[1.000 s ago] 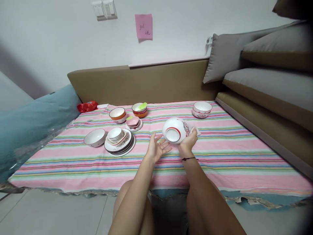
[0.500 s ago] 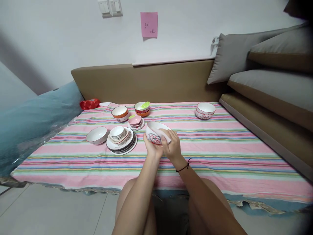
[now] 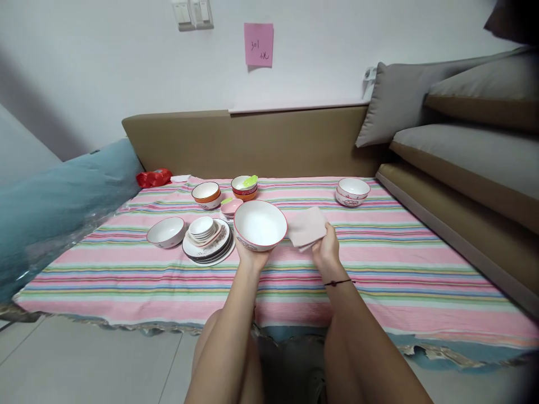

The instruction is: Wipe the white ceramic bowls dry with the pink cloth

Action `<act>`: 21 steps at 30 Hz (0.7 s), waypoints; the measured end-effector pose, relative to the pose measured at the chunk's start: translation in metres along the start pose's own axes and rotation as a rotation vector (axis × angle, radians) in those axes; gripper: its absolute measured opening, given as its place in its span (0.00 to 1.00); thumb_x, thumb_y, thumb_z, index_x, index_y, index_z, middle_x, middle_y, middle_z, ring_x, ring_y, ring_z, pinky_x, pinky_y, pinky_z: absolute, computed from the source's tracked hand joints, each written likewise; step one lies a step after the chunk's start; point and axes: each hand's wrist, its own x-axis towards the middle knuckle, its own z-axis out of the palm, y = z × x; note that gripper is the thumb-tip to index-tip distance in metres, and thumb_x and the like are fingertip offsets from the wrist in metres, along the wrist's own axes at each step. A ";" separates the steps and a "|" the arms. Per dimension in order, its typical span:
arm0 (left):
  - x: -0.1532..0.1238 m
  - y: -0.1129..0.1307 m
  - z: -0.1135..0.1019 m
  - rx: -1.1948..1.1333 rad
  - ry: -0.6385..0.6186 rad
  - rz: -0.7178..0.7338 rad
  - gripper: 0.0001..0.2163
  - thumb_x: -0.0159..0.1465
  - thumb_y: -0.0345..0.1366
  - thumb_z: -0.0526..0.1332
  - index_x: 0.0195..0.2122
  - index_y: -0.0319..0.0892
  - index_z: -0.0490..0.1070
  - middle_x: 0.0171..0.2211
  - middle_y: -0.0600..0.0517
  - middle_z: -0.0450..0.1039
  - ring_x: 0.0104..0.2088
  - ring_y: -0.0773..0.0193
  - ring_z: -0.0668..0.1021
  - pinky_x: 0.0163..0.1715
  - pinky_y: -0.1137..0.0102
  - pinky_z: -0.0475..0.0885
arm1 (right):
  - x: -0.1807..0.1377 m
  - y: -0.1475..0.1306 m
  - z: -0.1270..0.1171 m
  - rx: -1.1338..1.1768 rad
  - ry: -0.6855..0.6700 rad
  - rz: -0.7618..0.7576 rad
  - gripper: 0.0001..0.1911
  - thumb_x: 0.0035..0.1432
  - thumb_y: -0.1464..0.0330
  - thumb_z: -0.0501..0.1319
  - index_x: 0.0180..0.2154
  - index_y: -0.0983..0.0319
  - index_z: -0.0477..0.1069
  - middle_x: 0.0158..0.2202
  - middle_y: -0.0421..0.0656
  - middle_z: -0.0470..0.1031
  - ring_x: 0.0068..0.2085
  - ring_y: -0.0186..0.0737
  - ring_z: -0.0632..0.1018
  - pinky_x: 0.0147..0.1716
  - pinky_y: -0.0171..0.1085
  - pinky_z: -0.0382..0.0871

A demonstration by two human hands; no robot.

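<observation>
My left hand [image 3: 251,258] holds up a white bowl [image 3: 261,224] with a red rim, gripping it from below and tilting its inside toward me. Part of a printed pattern shows on its outer wall. To the right, my right hand [image 3: 327,247] is closed on a folded pale pink cloth [image 3: 308,227], held apart from the bowl. Just left of the bowl stands a stack of plates [image 3: 210,255] with small white bowls [image 3: 201,226] on top. A pink dish [image 3: 231,207] is partly hidden behind the held bowl.
Another white bowl [image 3: 167,233] sits at the left. Behind are stacked orange-rimmed bowls [image 3: 206,193] and bowls holding a green item [image 3: 250,181]. Two stacked bowls [image 3: 352,191] stand at the right, near grey cushions [image 3: 463,151]. A striped cloth [image 3: 379,269] covers the surface.
My right hand has moved right, drawing the cloth off the bowl. My left hand has shifted slightly left and turned the bowl so its inside faces me.
</observation>
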 end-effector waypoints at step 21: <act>0.008 0.000 -0.001 0.082 -0.016 0.238 0.23 0.59 0.55 0.57 0.41 0.40 0.76 0.35 0.47 0.80 0.40 0.55 0.80 0.45 0.63 0.73 | -0.094 0.005 0.005 -1.217 -0.924 -1.101 0.19 0.65 0.66 0.50 0.50 0.67 0.72 0.49 0.52 0.78 0.53 0.49 0.76 0.62 0.52 0.59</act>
